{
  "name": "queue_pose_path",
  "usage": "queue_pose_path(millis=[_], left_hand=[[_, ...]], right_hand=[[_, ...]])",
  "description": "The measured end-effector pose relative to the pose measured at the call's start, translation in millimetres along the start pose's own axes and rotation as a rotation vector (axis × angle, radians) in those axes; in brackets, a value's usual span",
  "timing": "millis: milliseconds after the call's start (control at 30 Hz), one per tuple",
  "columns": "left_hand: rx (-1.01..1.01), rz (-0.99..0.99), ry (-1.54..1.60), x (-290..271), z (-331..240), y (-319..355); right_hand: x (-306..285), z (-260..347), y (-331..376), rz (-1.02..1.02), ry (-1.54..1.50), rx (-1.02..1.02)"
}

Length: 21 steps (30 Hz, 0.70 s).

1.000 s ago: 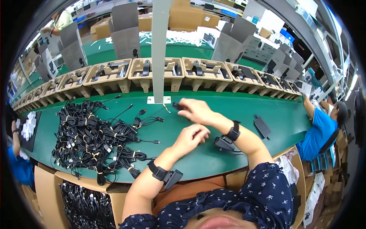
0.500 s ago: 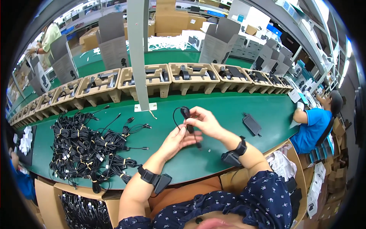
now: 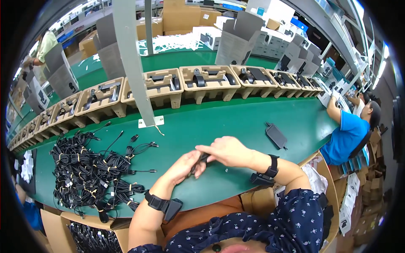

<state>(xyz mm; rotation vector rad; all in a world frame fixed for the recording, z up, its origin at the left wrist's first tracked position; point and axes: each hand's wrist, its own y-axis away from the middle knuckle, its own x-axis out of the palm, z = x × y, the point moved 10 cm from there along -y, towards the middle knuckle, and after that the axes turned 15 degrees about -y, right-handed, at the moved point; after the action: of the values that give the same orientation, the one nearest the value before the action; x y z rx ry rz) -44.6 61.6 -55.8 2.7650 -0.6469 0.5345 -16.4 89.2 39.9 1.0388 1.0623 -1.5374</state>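
Both hands meet over the green bench, the left hand [image 3: 185,165] and right hand [image 3: 223,151] pinched together on what looks like a small black cable [image 3: 199,162], while a heap of bundled cables [image 3: 90,173] waits untouched beside them.

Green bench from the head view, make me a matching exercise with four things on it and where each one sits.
Things:
1. cable pile
2. flat black pouch
3. small black part
4. trays

Places:
A. in a row along the bench's far side
B. between the left hand and right hand
C. on the bench's left part
D. alone on the bench, right of the hands

Pairs: 1-C, 2-D, 3-B, 4-A
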Motion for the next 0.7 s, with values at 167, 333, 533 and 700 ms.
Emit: queue_pose_path(millis=[167, 333, 533, 700], left_hand=[[0.155, -0.405, -0.150, -47, -13, 2], [0.127, -0.378, -0.201, -43, -12, 0], [0.090, -0.393, -0.142, -49, -7, 2], [0.071, -0.356, -0.109, -50, -3, -1]], right_hand=[[-99, -81, 27, -0.631, -0.137, 0.262], [-170, -188, 53, -0.771, -0.099, 0.636], [-212, -277, 37, -0.582, 0.117, 0.912], [-201, -332, 4, -0.321, 0.186, 1.032]])
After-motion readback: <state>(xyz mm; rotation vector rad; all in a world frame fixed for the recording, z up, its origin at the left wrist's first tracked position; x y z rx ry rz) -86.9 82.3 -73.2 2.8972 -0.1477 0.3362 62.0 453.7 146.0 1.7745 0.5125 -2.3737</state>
